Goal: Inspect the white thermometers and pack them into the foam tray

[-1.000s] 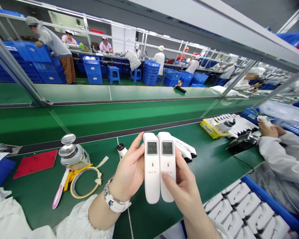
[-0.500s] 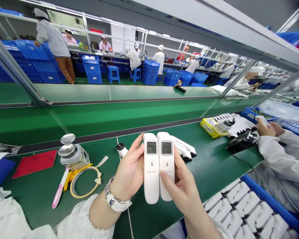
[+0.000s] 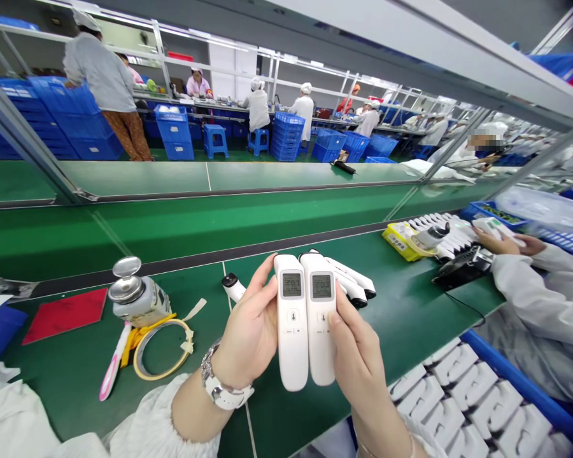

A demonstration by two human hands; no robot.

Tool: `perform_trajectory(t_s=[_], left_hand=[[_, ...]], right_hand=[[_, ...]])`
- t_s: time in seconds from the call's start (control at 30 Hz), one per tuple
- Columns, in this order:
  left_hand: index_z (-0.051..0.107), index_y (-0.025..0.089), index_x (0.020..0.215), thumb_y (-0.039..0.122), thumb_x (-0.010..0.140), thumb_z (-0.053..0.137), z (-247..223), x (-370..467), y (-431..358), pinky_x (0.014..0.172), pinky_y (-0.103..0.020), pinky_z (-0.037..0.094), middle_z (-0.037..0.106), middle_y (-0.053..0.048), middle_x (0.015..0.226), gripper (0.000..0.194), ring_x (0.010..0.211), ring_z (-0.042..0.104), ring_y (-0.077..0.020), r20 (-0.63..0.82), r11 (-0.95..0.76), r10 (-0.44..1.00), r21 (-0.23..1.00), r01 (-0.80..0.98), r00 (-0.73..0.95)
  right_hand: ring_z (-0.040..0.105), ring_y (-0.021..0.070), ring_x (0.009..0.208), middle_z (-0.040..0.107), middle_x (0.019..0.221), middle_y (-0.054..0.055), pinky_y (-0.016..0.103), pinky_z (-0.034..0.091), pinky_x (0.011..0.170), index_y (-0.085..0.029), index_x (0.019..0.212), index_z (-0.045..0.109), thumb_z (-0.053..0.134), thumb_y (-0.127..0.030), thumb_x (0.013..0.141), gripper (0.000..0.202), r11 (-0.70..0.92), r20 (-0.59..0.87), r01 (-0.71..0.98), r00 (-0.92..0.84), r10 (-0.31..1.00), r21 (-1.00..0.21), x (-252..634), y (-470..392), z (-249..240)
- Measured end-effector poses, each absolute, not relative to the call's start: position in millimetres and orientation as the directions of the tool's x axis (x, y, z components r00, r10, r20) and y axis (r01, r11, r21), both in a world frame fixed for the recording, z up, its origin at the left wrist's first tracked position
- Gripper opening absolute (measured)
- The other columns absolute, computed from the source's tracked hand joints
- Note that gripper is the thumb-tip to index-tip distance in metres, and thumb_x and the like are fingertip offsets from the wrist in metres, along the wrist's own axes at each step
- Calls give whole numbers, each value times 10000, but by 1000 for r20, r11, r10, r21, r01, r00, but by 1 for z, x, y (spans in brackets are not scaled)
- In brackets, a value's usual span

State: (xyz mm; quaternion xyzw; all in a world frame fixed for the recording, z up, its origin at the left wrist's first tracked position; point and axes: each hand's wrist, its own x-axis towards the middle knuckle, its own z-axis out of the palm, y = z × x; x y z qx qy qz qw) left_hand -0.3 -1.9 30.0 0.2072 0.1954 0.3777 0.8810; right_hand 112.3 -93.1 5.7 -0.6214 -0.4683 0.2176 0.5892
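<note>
Left grip (image 3: 251,334) (bare hand, white-strapped watch (image 3: 226,393) on the wrist): closed around the left-hand thermometer (image 3: 293,359), thumb and fingers along its outer side near the top. Right grip (image 3: 360,353): closed on the right-hand thermometer (image 3: 321,359), thumb tip on its face at the right edge of the round button. Both units are raised in front of the body above the green tabletop (image 3: 410,312), side by side, long edges nearly touching, screens toward the wearer. Left screen (image 3: 291,285) shows dark segments; right screen (image 3: 321,286) appears fainter (characters too small to read reliably on either).

Tabletop, beyond the right grip: several white thermometers (image 3: 356,277) with black ends, lying close together, partly covered by the held units. Beyond the left grip: one white piece with a black end (image 3: 232,287), partly hidden by the fingers.

Left side: tape roll (image 3: 138,362) lying flat, its edge over a yellow-orange cloth (image 3: 130,346); bottle with metal top (image 3: 143,310), upright, just behind; pink-and-white tool (image 3: 112,375) beside the cloth; red sheet (image 3: 65,316) farther left.

Right side: yellow box (image 3: 401,243) next to a row of white units (image 3: 451,229). A co-worker's hands (image 3: 499,243) hold a white device (image 3: 491,226). Lower right: blue crate (image 3: 518,371) filled with white casings (image 3: 482,394) laid in rows.
</note>
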Motion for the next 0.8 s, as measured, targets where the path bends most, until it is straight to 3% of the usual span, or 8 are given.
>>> perform_trajectory(t_s=[0.17,0.43,0.57,0.73,0.8], left_hand=[[496,265,1220,182,875,499,31,-1,-2,809,-239,517,643,-21,1080,354,932,620,-128,-175,644,732,494,-584,659],[488,271,1227,182,869,516,27,0,-2,834,-242,513,636,-19,1101,370,954,614,-129,-152,641,730,492,-589,667],[482,272,1228,181,871,509,28,-1,-2,819,-250,518,636,-21,1092,369,947,613,-133,-149,634,734,499,-590,663],[468,287,1234,173,868,506,30,-2,-2,788,-243,514,638,-6,1045,386,908,615,-129,-166,631,741,505,-589,651],[458,291,1240,176,863,512,30,-2,-1,790,-244,508,632,-5,1047,397,916,612,-136,-166,631,740,505,-589,652]], right_hand=[[261,269,1330,390,1385,-69,340,510,926,-265,1364,401,399,-305,967,399,128,278,331,457,845,-935,116,-96,5],[274,267,1326,388,1394,-51,331,489,946,-276,1372,389,393,-297,971,402,137,290,352,432,854,-926,116,-95,8],[361,284,1284,389,1408,-7,357,490,941,-271,1416,292,488,-266,929,524,179,317,359,376,871,-916,114,-95,9],[226,264,1346,247,1479,-19,383,380,1045,-318,1446,156,540,-191,882,693,211,375,440,328,867,-873,109,-95,8],[237,266,1344,239,1483,-22,411,345,1065,-339,1444,147,525,-195,887,688,203,380,466,325,866,-861,108,-95,6]])
